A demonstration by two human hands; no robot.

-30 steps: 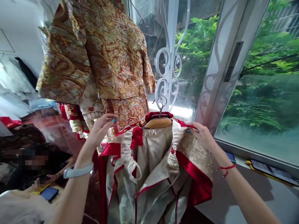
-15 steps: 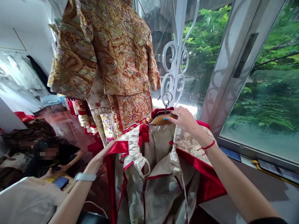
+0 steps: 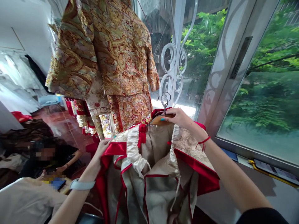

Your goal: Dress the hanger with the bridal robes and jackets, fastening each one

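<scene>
In front of me a cream garment with red satin trim (image 3: 161, 189) hangs on a wooden hanger (image 3: 156, 120). My right hand (image 3: 177, 117) is closed around the top of the hanger, just beside its two metal hooks (image 3: 165, 101). At the garment's left side, my left hand (image 3: 102, 148) pinches the red-trimmed edge of the sleeve; part of its fingers is hidden behind the cloth. A gathered white waistband with a drawstring (image 3: 135, 147) loops down over the front. Gold beading covers the garment's right shoulder (image 3: 190, 141).
A gold brocade jacket (image 3: 123, 59) hangs close behind. White scrollwork (image 3: 169, 59) stands before the window (image 3: 261, 102). A phone (image 3: 275, 171) lies on the sill. At lower left a person (image 3: 53, 161) sits beyond a pale cloth-covered form (image 3: 25, 199).
My left hand has moved left and slightly up along the sleeve edge, drawing the red trim outward. My right hand stays on the hanger, and the view has shifted a little.
</scene>
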